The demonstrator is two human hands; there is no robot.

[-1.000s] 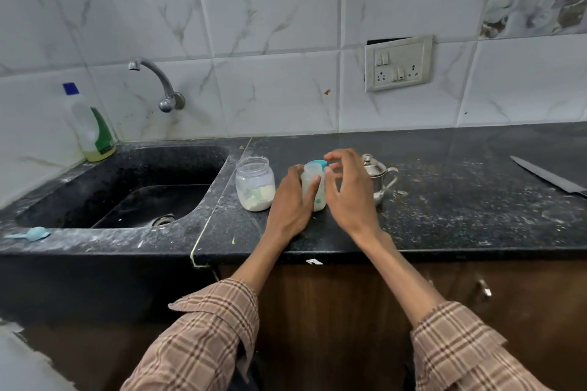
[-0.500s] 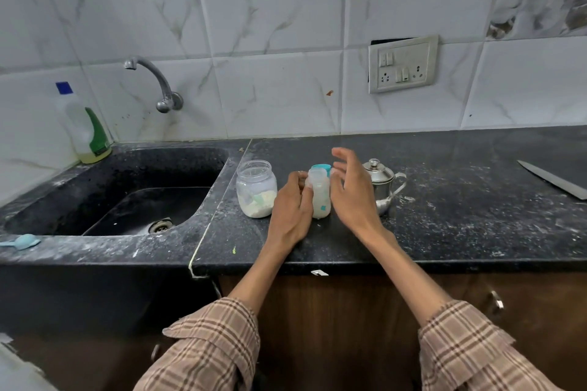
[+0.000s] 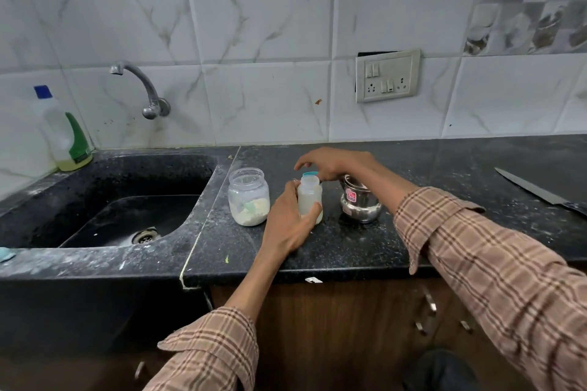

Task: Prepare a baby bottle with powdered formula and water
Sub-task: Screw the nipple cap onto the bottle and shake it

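A small translucent baby bottle [image 3: 310,198] with milky liquid stands on the black counter [image 3: 349,251]. My left hand [image 3: 287,222] grips its body from the left. My right hand [image 3: 332,162] hovers just above and behind the bottle's open top, fingers loosely spread, over a teal cap [image 3: 310,173] that peeks out behind the bottle. Left of the bottle stands an open clear jar [image 3: 248,197] holding white powder and a green scoop. A small steel pot [image 3: 360,205] sits to the right, its top partly hidden by my right wrist.
A black sink [image 3: 111,200] with a wall tap [image 3: 139,86] lies to the left, and a dish soap bottle [image 3: 63,133] stands at its back corner. A knife [image 3: 540,190] lies at the far right. A teal scoop [image 3: 4,253] rests on the sink's front rim.
My right hand has risen from beside the bottle to above and behind its top, the forearm now crossing the steel pot. My left hand keeps its grip on the bottle.
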